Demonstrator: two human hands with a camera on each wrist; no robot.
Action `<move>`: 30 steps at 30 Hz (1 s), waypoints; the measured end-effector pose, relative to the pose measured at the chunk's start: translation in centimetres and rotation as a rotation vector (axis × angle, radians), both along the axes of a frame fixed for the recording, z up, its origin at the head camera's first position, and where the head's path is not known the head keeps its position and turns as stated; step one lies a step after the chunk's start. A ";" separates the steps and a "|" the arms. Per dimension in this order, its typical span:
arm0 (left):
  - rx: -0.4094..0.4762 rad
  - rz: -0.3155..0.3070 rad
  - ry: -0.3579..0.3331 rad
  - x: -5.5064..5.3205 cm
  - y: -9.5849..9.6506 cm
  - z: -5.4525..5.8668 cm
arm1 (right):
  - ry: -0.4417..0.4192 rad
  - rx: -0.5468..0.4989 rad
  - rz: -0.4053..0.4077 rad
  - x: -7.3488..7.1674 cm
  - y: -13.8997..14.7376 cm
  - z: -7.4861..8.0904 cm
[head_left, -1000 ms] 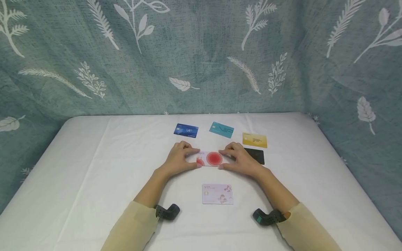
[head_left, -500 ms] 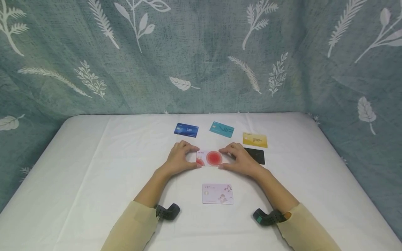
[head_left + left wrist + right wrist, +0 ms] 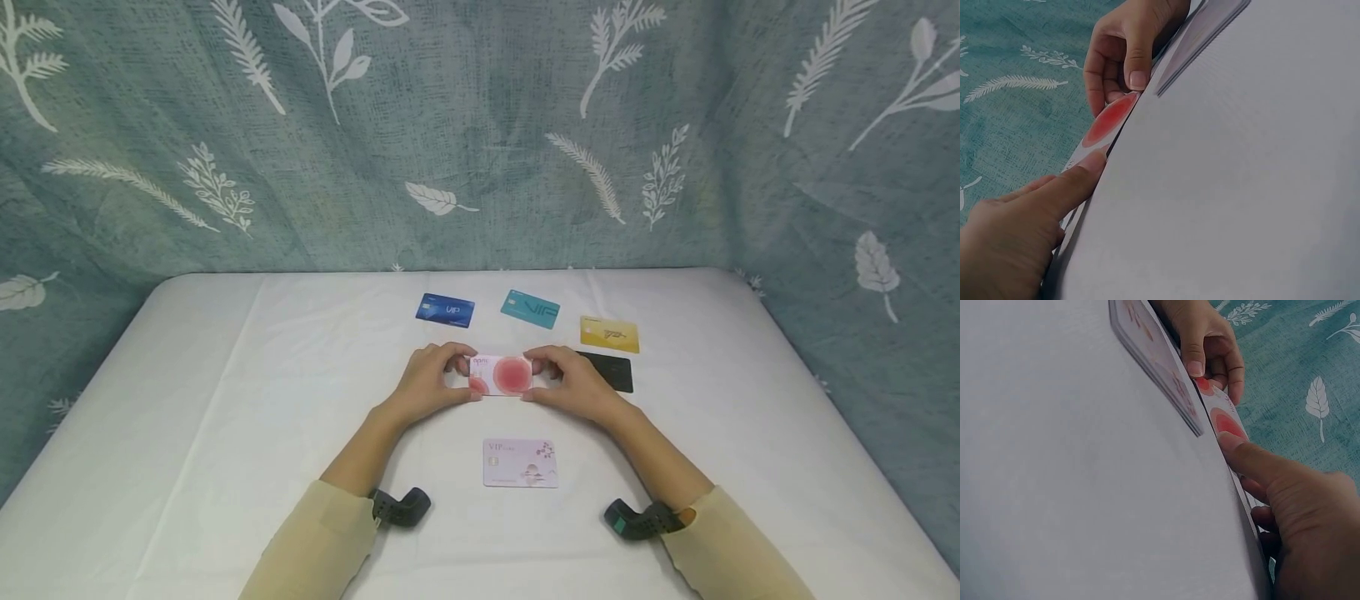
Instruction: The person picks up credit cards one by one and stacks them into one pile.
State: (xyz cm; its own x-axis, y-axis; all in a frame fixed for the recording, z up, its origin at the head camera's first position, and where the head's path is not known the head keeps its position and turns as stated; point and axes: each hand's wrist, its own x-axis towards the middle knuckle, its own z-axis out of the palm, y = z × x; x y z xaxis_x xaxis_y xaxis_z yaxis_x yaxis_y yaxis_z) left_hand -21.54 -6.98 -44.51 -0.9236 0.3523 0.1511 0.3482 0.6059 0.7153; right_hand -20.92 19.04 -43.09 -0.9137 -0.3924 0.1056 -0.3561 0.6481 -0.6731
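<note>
A white card with red circles (image 3: 498, 377) is held between both hands at the middle of the table. My left hand (image 3: 429, 382) pinches its left end, thumb on the near edge and index finger on the far edge. At the other end my right hand (image 3: 576, 385) grips it the same way. The card's far edge is tilted up a little. Nearer to me lies a pale pink VIP card (image 3: 520, 463), flat on the cloth; in the left wrist view the edge of this pink card (image 3: 1200, 47) looks thick and layered.
Beyond the hands lie a blue VIP card (image 3: 445, 310), a teal VIP card (image 3: 530, 309) and a gold card (image 3: 609, 334). A black card (image 3: 613, 372) is partly covered by the right hand. White cloth (image 3: 247, 433) covers the table; a leaf-patterned curtain (image 3: 480, 133) hangs behind.
The far edge of the red-circled card has risen toward the camera, and the fingers of both hands have shifted with it. The other cards have stayed put.
</note>
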 end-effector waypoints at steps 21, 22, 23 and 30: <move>-0.051 0.010 0.018 0.3 0.1 0.2 | 0.048 0.018 -0.005 0.4 -0.2 0.3; -0.047 0.013 0.015 0.4 0.1 0.3 | 0.053 0.018 -0.003 0.4 -0.2 0.2; -0.044 0.016 0.014 0.5 0.1 0.3 | 0.059 0.015 -0.001 0.4 -0.2 0.2; -0.063 -0.015 0.044 0.9 -0.1 0.3 | 0.029 -0.011 -0.014 0.6 -0.4 -0.1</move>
State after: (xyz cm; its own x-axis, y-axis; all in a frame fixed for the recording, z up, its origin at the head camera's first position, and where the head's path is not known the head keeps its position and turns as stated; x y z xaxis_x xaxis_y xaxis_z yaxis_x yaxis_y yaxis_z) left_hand -20.60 -7.05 -44.25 -0.9112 0.3759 0.1687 0.3878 0.6441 0.6593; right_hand -20.33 18.65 -43.17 -0.9155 -0.3785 0.1367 -0.3669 0.6454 -0.6700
